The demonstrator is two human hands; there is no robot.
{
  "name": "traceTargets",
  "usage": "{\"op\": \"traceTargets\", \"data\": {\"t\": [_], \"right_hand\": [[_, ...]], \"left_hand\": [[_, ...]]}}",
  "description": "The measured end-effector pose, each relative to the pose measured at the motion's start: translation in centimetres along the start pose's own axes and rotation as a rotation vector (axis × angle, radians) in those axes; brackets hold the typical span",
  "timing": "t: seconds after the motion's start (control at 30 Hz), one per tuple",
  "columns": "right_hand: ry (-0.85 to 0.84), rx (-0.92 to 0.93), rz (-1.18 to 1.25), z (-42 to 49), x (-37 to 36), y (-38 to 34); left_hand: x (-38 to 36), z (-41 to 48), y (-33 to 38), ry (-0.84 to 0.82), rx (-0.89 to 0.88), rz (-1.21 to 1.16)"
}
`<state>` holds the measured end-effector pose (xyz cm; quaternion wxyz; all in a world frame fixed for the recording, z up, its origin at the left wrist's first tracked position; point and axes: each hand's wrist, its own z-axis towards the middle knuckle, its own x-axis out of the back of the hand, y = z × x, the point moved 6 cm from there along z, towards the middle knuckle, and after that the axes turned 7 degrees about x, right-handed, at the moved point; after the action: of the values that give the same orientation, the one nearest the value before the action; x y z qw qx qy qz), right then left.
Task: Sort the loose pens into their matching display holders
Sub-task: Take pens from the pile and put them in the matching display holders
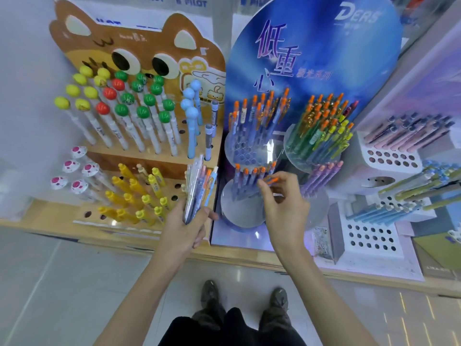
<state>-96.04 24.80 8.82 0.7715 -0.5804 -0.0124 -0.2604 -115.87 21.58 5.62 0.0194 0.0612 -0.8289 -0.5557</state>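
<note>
Left hand (185,233) has its grip curled round a pen bundle (199,186), while the right hand (284,206) grip pinches an orange-tipped pen (272,181) beside a round holder (239,208).

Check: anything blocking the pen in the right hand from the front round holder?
Nothing visible does. The right hand pinches the orange-tipped pen just over the front round holder, beside its standing pens.
</note>
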Motion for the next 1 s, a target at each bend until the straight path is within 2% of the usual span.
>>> {"op": "traceTargets", "data": {"t": [0.17, 0.37, 0.6, 0.83, 1.0], "right_hand": [[0.028, -0.016, -0.059, -0.6, -1.7, 0.5], [0.068, 0.060, -0.138, -1.2, -2.0, 0.2], [-0.095, 0.341, -0.333, -1.6, -4.4, -1.7], [-0.159, 0.445, -0.501, 0.6, -5.7, -2.8], [-0.226, 0.483, -0.480, 0.7, -6.5, -3.1]], "left_hand": [[0.8, 0.7, -0.4, -0.027, 0.002, 0.022], [1.3, 0.9, -0.7, -0.082, 0.002, 0.023], [1.3, 0.9, -0.5, -0.099, -0.034, 0.025], [1.3, 0.6, -0.1, -0.102, -0.035, 0.014], [1.3, 0.4, 0.1, -0.096, -0.031, 0.019]]}}
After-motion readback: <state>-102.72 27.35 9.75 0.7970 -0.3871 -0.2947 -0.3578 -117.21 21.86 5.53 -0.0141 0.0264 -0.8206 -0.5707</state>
